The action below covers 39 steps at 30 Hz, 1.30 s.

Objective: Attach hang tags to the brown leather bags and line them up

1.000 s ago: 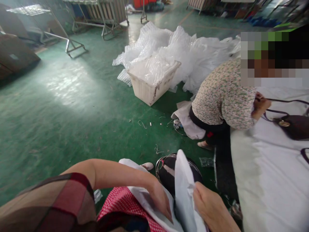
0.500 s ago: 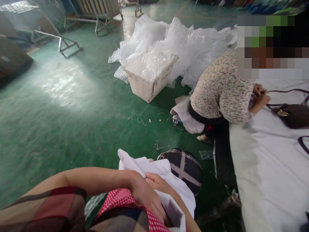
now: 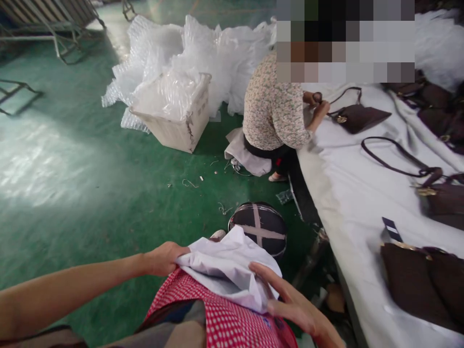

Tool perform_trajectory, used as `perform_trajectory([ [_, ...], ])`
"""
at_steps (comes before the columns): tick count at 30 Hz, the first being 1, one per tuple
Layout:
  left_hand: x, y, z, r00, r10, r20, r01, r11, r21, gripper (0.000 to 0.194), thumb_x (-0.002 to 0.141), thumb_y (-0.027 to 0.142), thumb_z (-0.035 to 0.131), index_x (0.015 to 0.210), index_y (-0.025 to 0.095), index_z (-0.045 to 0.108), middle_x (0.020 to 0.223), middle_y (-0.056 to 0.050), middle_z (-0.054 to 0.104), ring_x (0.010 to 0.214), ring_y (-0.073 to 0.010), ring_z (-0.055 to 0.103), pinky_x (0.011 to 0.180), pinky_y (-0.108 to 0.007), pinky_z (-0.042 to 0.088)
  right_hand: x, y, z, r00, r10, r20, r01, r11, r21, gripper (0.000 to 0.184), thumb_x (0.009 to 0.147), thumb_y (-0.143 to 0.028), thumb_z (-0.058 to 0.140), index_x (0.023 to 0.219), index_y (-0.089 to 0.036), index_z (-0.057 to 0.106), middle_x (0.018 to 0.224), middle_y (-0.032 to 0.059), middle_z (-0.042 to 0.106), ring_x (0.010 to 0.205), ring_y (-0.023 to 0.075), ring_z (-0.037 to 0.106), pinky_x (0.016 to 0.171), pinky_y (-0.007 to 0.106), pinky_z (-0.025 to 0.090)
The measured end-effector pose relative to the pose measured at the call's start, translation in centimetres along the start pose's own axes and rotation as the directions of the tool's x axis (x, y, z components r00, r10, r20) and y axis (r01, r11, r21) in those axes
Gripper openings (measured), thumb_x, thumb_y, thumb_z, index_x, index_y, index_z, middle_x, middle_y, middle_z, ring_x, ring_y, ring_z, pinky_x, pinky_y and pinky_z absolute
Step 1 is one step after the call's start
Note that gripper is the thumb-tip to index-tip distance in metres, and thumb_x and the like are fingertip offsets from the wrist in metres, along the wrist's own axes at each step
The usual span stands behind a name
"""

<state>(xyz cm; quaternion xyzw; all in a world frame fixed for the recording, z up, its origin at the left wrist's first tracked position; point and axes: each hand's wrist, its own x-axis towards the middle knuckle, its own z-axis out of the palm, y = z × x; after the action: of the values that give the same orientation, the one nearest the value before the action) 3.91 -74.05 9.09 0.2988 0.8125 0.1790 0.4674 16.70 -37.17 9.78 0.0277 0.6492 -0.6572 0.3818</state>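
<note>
I saw the white cloth (image 3: 232, 258) held up close in front of the person's body, just over a red checked cloth (image 3: 234, 319). It was longer from side to side than from front to back. Its long way ran from the left hand (image 3: 165, 258) across to the right hand (image 3: 290, 302), dipping a bit at the right. One soft corner poked away from the body, toward the round black stool (image 3: 266, 229) with a pale cross on top. I saw the left hand closed tight on the left end. The right hand had its thumb and fingers spread apart, touching the right end; I could not tell how hard it pressed. To the right was a desk (image 3: 348, 212) with a white cover and brown bags on it. A co-worker (image 3: 273, 108) in a flowery top had both hands on a bag strap. Farther off, I saw a white bin (image 3: 172, 130) full of clear wrap on the green floor (image 3: 90, 203).
</note>
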Motion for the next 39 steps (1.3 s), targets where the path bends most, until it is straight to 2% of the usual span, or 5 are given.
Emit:
perform_trajectory([
  [5,5.4,1.7,-8.3,0.999,-0.041,0.018,0.044,0.934,-0.355,0.021,0.047,0.014,0.045,0.063,0.017,0.057,0.059,0.004,0.054,0.064,-0.0134,0.048,0.056,-0.02,0.037,-0.8,5.6,1.4,0.952,-0.026,-0.306,0.029,1.0,0.005,0.125,0.059,-0.059,0.079,0.155,-0.015,0.012,0.159,0.0187,0.017,0.147,0.0329,0.018,0.118,0.048,0.014],
  [10,13.0,6.5,-14.3,0.998,-0.029,0.064,0.064,0.753,-0.655,0.032,0.042,0.013,0.051,0.072,0.014,0.06,0.054,0.004,0.053,0.05,-0.0112,0.045,0.045,-0.02,0.033,1.7,8.1,0.6,0.819,-0.062,-0.57,0.076,0.997,0.002,0.09,0.067,-0.052,0.074,0.141,-0.012,0.044,0.131,0.0167,0.059,0.123,0.0344,0.052,0.105,0.045,0.039],
  [21,25.4,11.9,-14.7,0.927,-0.034,0.374,0.263,0.77,-0.581,0.038,0.04,0.012,0.053,0.076,0.014,0.065,0.069,-0.004,0.071,0.061,-0.0213,0.065,0.06,-0.032,0.055,-4.9,11.9,-8.6,0.264,-0.102,-0.959,-0.244,0.955,-0.168,0.036,0.092,-0.052,0.037,0.092,-0.02,0.054,0.074,0.0018,0.062,0.07,0.0198,0.058,0.067,0.029,0.044],
  [31,41.7,4.9,-10.7,0.984,-0.178,-0.001,0.178,0.984,0.016,0.047,0.058,0.016,0.053,0.104,0.012,0.063,0.095,-0.007,0.072,0.094,-0.0286,0.067,0.077,-0.033,0.055,7.8,22.3,-17.2,0.236,0.001,-0.972,-0.537,0.834,-0.13,0.047,0.093,-0.027,0.032,0.135,-0.01,0.045,0.125,0.0179,0.058,0.114,0.0256,0.057,0.093,0.035,0.045],
  [39,48.0,5.1,-1.8,0.961,0.015,-0.276,0.103,0.907,0.408,0.077,0.078,0.011,0.052,0.149,0.018,0.024,0.158,-0.018,0.019,0.148,-0.0321,0.011,0.117,-0.054,0.01,16.4,27.5,-9.0,0.522,0.229,-0.821,-0.626,0.757,-0.187,0.08,0.081,-0.022,0.06,0.151,-0.036,0.023,0.163,0.0074,0.002,0.147,0.0382,0.005,0.107,0.064,0.028],
])
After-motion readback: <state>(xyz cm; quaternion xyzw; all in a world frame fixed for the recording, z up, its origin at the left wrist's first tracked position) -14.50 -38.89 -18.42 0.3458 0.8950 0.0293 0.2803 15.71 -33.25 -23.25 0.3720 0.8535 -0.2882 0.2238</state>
